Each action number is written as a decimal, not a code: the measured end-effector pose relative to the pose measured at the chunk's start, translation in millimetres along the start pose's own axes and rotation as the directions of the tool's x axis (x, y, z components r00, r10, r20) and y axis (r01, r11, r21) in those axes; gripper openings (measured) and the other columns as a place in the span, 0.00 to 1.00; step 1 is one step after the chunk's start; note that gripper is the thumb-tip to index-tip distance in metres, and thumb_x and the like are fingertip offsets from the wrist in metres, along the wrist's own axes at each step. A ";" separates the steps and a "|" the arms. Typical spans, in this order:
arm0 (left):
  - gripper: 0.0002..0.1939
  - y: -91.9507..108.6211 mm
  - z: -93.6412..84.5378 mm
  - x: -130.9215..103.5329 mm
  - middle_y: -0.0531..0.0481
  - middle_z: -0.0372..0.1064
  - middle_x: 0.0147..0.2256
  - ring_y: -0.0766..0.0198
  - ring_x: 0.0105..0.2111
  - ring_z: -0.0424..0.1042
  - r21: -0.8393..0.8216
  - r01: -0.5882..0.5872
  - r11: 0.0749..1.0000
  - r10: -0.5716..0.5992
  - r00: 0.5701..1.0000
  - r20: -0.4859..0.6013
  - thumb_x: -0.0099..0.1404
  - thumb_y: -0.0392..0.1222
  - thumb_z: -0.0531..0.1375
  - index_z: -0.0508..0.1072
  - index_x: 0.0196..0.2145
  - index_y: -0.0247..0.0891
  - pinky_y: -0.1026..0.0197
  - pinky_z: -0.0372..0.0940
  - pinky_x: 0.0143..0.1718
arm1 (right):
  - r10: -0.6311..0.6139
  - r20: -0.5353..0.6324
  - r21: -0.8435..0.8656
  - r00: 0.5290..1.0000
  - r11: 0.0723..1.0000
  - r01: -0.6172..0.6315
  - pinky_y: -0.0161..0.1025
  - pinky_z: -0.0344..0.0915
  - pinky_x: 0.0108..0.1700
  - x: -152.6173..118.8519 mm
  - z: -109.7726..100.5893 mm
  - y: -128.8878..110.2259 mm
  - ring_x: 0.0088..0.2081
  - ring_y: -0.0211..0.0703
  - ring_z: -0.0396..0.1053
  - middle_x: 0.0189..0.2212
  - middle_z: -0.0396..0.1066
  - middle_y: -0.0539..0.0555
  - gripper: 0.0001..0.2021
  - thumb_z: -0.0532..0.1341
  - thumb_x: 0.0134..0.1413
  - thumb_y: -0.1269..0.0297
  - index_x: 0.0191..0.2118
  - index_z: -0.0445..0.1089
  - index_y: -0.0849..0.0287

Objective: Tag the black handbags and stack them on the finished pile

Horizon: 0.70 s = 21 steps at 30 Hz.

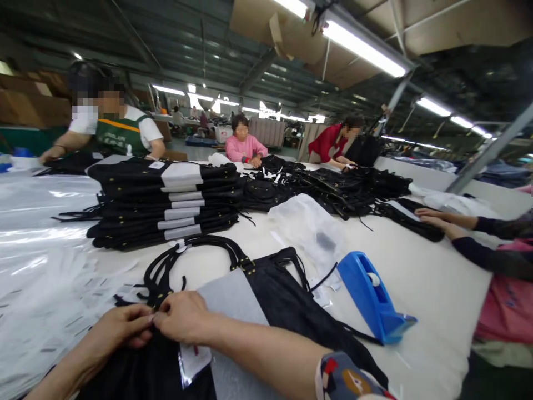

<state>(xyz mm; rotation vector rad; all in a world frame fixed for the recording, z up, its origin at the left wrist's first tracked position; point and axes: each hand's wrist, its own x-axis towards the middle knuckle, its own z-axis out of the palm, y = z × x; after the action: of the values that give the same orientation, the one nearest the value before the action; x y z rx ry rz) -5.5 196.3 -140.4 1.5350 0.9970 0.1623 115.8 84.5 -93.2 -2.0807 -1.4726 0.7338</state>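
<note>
A black bag (287, 300) with a grey sheet (235, 289) across its middle lies on the table in front of me. My left hand (127, 328) and my right hand (183, 316) meet at the near base of its black handles (164, 266), thumbs and fingers pinched together on the bag. Exactly what sits between the fingertips is hidden. Just below my right hand, a small clear packet with a white tag (195, 364) rests on the black fabric. Brass-coloured studs show where the handles join.
Behind the bag rises a stack of folded black bags (166, 203). A blue tape dispenser (368, 294) stands at right, near a crumpled clear plastic bag (308, 228). Plastic sleeves (45, 289) cover the left side. Co-workers handle black bags across the table and at right.
</note>
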 end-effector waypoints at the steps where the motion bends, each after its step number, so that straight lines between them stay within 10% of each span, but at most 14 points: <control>1: 0.11 -2.6 -2.7 2.5 0.62 0.65 0.13 0.69 0.17 0.65 0.027 0.011 1.000 -0.011 1.000 -0.005 0.33 0.47 0.68 0.70 0.16 0.45 0.67 0.62 0.20 | 0.004 0.033 -0.011 0.999 1.000 -0.004 0.41 0.65 0.40 0.3 -3.4 -1.5 0.42 0.50 0.69 0.39 0.73 0.54 0.16 0.54 0.47 0.57 0.40 0.72 0.55; 7: 0.11 -11.4 -16.7 3.0 0.66 0.62 0.11 0.71 0.15 0.62 0.137 0.009 0.991 0.008 0.993 -0.120 0.32 0.54 0.65 0.70 0.15 0.51 0.69 0.58 0.17 | 0.003 0.206 -0.068 0.978 0.998 0.012 0.43 0.66 0.41 7.7 -21.4 -1.0 0.43 0.52 0.68 0.40 0.72 0.55 0.18 0.64 0.37 0.59 0.39 0.71 0.56; 11: 0.11 0.6 -4.0 -15.9 0.62 0.63 0.13 0.72 0.17 0.59 -0.073 -0.049 0.996 0.032 0.973 -0.229 0.32 0.51 0.66 0.72 0.17 0.50 0.71 0.54 0.16 | 0.025 0.236 0.271 0.972 0.958 -0.090 0.34 0.66 0.32 12.3 -9.6 17.3 0.31 0.41 0.69 0.28 0.71 0.48 0.21 0.69 0.28 0.59 0.36 0.72 0.57; 16: 0.08 24.3 17.3 -37.3 0.57 0.61 0.13 0.72 0.17 0.56 -0.417 -0.056 0.907 -0.053 0.968 -0.245 0.33 0.42 0.66 0.72 0.15 0.42 0.71 0.53 0.16 | 0.083 0.274 0.757 0.958 0.596 -0.268 0.28 0.62 0.24 9.1 6.1 28.6 0.20 0.30 0.62 0.20 0.65 0.43 0.20 0.72 0.20 0.69 0.30 0.72 0.59; 21: 0.10 25.0 16.4 -42.6 0.56 0.65 0.18 0.74 0.17 0.56 -0.530 -0.068 0.845 -0.049 0.978 -0.203 0.36 0.39 0.67 0.70 0.18 0.38 0.72 0.51 0.15 | 0.131 0.378 0.842 0.917 0.364 -0.399 0.33 0.65 0.26 1.1 -5.3 24.6 0.20 0.34 0.65 0.18 0.67 0.45 0.15 0.64 0.29 0.81 0.30 0.69 0.62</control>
<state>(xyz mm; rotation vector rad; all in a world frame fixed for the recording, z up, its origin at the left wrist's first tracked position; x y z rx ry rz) -9.6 158.7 -104.6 1.0172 1.0006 0.5739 136.6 77.6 -105.6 -1.3184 -0.4872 1.5575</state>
